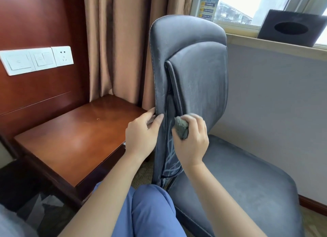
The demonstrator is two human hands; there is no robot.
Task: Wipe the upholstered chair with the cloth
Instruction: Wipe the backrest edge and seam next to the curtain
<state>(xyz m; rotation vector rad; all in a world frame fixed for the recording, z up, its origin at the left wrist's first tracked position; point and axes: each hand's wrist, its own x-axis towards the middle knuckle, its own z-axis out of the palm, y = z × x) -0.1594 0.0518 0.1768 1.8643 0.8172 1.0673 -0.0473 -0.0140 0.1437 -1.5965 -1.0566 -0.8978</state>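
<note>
A grey-blue upholstered chair stands in front of me, its tall backrest upright and its wide seat at the lower right. My left hand grips the backrest's left edge, thumb on the front and fingers behind. My right hand holds a bunched grey cloth and presses it against the lower backrest, near the seam of the raised cushion panel. Pale streaks mark the fabric below the cloth.
A dark wooden side table stands to the left of the chair. Brown curtains hang behind. A white switch-and-socket plate is on the wood wall. A black tissue box sits on the window sill. My blue-trousered knee is below.
</note>
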